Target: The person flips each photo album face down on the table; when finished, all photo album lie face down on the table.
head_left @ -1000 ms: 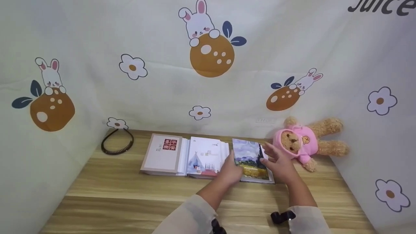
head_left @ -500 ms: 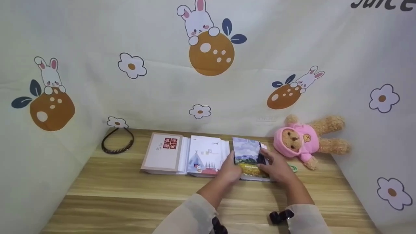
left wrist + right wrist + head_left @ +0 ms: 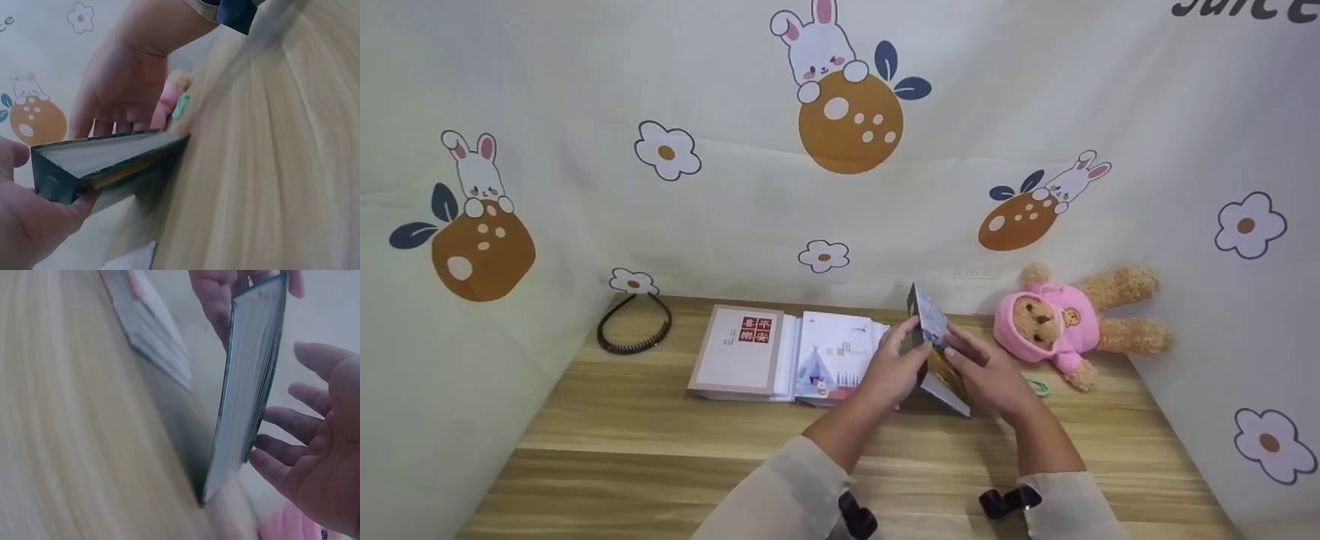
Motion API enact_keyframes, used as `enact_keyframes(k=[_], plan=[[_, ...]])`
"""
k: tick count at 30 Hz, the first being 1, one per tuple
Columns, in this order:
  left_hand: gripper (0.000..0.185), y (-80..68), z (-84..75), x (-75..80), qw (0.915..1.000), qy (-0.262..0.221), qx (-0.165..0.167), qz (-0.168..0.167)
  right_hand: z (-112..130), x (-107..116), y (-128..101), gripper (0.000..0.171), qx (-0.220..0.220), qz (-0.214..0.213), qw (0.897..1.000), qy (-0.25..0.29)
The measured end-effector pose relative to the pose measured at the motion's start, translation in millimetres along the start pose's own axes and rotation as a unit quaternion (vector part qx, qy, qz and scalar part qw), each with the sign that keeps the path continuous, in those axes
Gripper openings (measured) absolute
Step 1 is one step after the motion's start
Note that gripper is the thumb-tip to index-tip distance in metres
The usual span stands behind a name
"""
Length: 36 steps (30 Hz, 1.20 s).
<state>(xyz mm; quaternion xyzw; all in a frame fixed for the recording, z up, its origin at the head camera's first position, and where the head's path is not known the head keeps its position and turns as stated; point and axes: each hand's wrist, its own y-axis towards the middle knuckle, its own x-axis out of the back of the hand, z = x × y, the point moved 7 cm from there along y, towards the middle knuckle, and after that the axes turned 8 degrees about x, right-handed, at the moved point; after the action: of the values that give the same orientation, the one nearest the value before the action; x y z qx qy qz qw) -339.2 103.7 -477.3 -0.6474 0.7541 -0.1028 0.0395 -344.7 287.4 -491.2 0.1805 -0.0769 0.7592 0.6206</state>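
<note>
A second ago the painted book [image 3: 934, 352] lay flat on the table [image 3: 660, 442]; now it is tipped up on its lower edge, cover leaning toward the bear [image 3: 1061, 326]. The left hand [image 3: 896, 367] grips its raised spine corner, thumb on one side and fingers curled on the other. The right hand [image 3: 986, 371] is half open, its straight fingertips [image 3: 267, 447] touching the cover. Left of this book lie two more books: a tent book [image 3: 832, 356] right beside it, then a red-seal book [image 3: 739, 349]. One headband [image 3: 634, 330] lies farther left. One green clip [image 3: 1037, 386] sits below the bear.
</note>
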Motion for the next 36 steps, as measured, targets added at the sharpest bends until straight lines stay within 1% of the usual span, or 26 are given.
enact_keyframes(k=[2,4,7,9,12,17,22,27,29,31,33,34,36], plan=[[0.061,-1.6,-5.0,-1.2,0.9999,-0.01,-0.004,0.003,10,-2,-1,0.062,0.01,-0.005,0.999,0.04],[0.067,-2.5,-8.0,-4.1,0.9994,-0.031,-0.003,0.013,18,-4,-1,0.061,0.009,-0.008,0.997,0.081],[0.078,-3.0,-11.2,-9.7,0.9979,-0.053,-0.011,0.036,25,-5,-3,0.059,-0.001,-0.01,0.994,0.113],[0.08,-2.5,-11.7,-13.2,0.9968,-0.06,-0.011,0.052,26,-6,-4,0.058,-0.011,-0.009,0.993,0.119],[0.078,-0.5,-9.0,-16.3,0.9964,-0.049,-0.007,0.069,23,-5,-4,0.057,-0.023,-0.006,0.993,0.118],[0.075,2.9,-2.5,-16.5,0.9967,-0.031,0.003,0.075,12,-6,-3,0.054,-0.049,-0.01,0.991,0.12],[0.076,6.5,0.1,-17.1,0.9965,-0.03,0.014,0.076,6,-9,0,0.053,-0.05,-0.011,0.992,0.115],[0.076,9.1,1.9,-20.7,0.9958,-0.011,0.017,0.089,4,-6,-2,0.054,-0.055,-0.011,0.992,0.109],[0.076,9.5,4.9,-23.1,0.9944,-0.009,0.024,0.103,5,0,-3,0.055,-0.044,-0.018,0.994,0.096],[0.074,10.2,9.0,-26.5,0.992,-0.011,0.029,0.122,9,9,-4,0.056,-0.019,-0.037,0.996,0.077],[0.072,11.6,12.3,-29.8,0.9897,-0.003,0.025,0.141,12,18,-4,0.056,0.01,-0.058,0.997,0.058],[0.071,12.7,13.6,-30.8,0.989,0.012,0.018,0.146,14,23,-4,0.057,0.023,-0.066,0.996,0.05],[0.068,15.4,15.2,-31.8,0.987,0.062,-0.006,0.148,15,30,-4,0.056,0.037,-0.077,0.996,0.038]])
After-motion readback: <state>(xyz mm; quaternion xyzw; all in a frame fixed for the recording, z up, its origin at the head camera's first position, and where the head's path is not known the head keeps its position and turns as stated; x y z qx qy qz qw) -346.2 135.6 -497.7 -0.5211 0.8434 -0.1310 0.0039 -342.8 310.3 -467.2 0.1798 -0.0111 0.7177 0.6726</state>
